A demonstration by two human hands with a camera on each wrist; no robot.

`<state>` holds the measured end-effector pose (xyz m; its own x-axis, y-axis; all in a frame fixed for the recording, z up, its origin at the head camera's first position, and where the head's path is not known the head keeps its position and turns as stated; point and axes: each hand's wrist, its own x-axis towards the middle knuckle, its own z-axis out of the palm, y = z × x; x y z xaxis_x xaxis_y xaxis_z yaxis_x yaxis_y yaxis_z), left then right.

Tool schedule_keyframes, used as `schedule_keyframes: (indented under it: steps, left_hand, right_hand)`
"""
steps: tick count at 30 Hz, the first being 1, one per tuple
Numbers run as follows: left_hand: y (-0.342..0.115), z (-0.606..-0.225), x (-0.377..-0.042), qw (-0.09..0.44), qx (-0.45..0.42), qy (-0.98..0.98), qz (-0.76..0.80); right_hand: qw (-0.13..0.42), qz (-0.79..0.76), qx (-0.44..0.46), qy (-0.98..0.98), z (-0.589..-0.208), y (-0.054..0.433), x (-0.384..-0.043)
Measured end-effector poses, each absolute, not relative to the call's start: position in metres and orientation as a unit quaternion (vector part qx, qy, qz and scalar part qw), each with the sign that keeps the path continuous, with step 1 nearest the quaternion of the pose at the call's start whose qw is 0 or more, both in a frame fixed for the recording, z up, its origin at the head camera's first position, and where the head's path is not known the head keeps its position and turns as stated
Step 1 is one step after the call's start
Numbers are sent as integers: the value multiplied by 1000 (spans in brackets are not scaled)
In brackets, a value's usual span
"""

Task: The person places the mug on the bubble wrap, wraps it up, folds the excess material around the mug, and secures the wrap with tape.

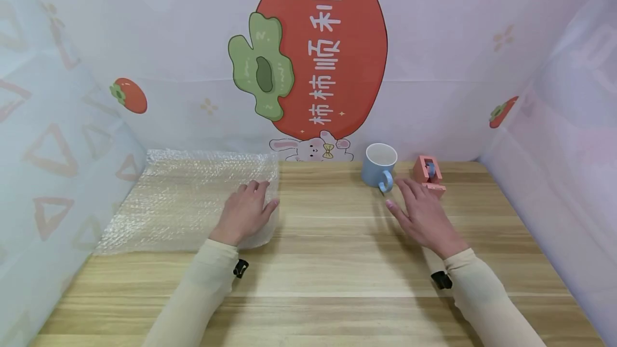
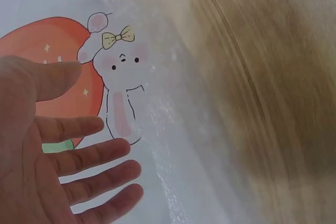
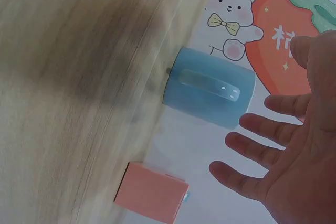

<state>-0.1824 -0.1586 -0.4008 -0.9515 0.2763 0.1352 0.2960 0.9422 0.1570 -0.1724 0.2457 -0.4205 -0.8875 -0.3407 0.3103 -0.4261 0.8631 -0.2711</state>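
Over the right part of a bubble wrap sheet [image 1: 178, 202] hovers my left hand [image 1: 245, 212], its fingers spread and holding nothing. The left wrist view shows the same bubble wrap [image 2: 173, 124] beyond the fingertips. My right hand [image 1: 426, 217] is held above the table, fingers apart, just in front of a light blue mug [image 1: 373, 171] and a pink tape dispenser [image 1: 429, 171]. From the right wrist, the mug [image 3: 205, 93] and the dispenser [image 3: 152, 192] lie apart from the fingers. The mug stands upright with its handle toward me.
The wooden table [image 1: 328, 277] reaches back to a white printed cloth [image 1: 434, 42] with a large persimmon picture. Cloth walls close in the left and right sides. A black strap piece [image 1: 441, 280] shows at the right wrist.
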Motion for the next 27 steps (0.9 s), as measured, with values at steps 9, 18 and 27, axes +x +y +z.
schedule_keyframes:
  steps: [9, 18, 27]
  left_hand:
    - [-150, -408, -181, -29, -120, -989, -86]
    - [-145, -417, -183, -51, -88, -990, -95]
    - [-145, -421, -183, -70, -74, -991, -84]
  right_hand:
    - [115, 191, 196, -955, -425, 243, -170]
    - [92, 207, 188, -956, -426, 240, -167]
    - [79, 208, 181, -958, -426, 240, -167]
